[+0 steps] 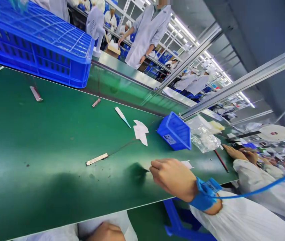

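My right hand [174, 177], with a blue wrist strap [204, 194], is closed just above the green bench near its front edge. Its fingertips are pinched, and a small dark tip shows at them, too small to name. Beside this hand lies a scrap of white paper [187, 164]. My left hand [107, 232] is only partly seen at the bottom, below the bench edge; its fingers are hidden. Left of my right hand rests a slim silvery strip [96, 159] with thin wires running toward a torn white paper piece [141, 132]. Farther back is a pointed white-and-blue tool [122, 117].
A blue bin [176, 132] and clear plastic bags [205, 134] stand behind my right hand. A blue crate [54, 60] occupies the back left. Two more small strips hang or lie near it. At right are a red-and-black pen [221, 160] and a co-worker's hand [235, 153].
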The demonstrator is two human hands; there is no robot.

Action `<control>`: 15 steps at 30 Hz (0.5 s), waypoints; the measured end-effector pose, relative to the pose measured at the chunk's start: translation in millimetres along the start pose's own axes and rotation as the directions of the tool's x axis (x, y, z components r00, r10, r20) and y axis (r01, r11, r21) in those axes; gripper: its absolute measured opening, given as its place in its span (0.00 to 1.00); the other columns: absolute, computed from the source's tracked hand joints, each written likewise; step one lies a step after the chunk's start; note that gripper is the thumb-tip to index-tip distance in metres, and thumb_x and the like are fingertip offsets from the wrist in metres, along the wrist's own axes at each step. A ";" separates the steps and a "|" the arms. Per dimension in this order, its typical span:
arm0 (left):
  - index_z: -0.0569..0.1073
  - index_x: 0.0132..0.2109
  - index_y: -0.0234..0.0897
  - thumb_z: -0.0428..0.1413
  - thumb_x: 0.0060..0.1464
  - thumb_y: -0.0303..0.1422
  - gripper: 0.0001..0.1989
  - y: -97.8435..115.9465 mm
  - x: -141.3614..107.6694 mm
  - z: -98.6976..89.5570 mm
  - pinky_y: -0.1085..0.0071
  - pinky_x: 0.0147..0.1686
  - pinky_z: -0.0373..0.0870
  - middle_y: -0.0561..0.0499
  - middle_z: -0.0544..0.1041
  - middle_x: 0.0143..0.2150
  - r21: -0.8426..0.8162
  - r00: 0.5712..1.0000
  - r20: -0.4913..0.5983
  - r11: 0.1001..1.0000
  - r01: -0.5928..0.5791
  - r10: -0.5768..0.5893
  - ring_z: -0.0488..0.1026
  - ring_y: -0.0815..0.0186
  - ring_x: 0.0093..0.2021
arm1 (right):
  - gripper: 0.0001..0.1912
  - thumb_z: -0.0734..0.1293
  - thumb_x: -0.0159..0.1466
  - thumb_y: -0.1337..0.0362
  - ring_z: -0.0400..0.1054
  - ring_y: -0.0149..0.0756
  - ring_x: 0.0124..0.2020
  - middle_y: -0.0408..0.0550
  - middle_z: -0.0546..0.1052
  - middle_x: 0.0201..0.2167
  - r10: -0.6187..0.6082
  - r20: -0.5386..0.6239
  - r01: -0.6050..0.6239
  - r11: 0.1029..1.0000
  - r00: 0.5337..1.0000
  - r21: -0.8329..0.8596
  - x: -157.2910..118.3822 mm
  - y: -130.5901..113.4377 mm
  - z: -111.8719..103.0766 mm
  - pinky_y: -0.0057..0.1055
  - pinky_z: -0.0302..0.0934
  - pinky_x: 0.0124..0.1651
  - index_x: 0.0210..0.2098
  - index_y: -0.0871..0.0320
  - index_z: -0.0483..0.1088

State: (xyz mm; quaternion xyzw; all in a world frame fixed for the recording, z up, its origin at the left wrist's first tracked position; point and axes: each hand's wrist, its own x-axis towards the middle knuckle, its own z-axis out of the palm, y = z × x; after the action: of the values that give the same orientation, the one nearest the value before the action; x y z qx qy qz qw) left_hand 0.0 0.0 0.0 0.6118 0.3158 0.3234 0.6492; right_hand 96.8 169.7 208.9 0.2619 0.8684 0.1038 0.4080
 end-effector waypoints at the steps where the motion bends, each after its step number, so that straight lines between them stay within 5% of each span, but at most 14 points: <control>1: 0.66 0.20 0.35 0.43 0.48 0.56 0.29 3.8 -1.4 -1.4 0.75 0.27 0.58 0.55 0.61 0.19 -0.009 1.000 -0.013 1.000 -0.010 0.009 0.59 0.72 0.24 | 0.08 0.59 0.59 0.72 0.64 0.31 0.28 0.45 0.71 0.28 0.001 0.022 -0.001 1.000 1.000 0.001 0.6 -0.1 -1.9 0.30 0.56 0.30 0.27 0.62 0.68; 4: 0.65 0.20 0.35 0.39 0.48 0.57 0.30 13.6 -3.7 -5.0 0.75 0.27 0.57 0.55 0.59 0.20 -0.025 0.999 -0.030 0.999 -0.032 0.031 0.58 0.72 0.23 | 0.07 0.59 0.61 0.70 0.64 0.29 0.30 0.43 0.70 0.29 0.002 0.087 -0.002 1.000 0.996 0.002 1.6 -1.7 -8.5 0.30 0.61 0.34 0.28 0.63 0.67; 15: 0.58 0.19 0.35 0.48 0.48 0.32 0.12 20.4 -3.8 -10.4 0.79 0.26 0.56 0.57 0.57 0.19 -0.020 0.998 -0.004 0.998 -0.058 0.058 0.56 0.74 0.22 | 0.08 0.59 0.62 0.67 0.65 0.28 0.31 0.44 0.70 0.29 -0.003 0.168 0.004 1.000 0.986 -0.002 6.3 -3.4 -13.1 0.31 0.62 0.35 0.29 0.63 0.66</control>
State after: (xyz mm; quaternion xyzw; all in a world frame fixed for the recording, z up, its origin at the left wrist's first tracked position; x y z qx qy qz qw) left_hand -11.3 3.9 19.9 0.6134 0.2957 0.3463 0.6453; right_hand 82.2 170.7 211.9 0.2676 0.8313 0.0816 0.4802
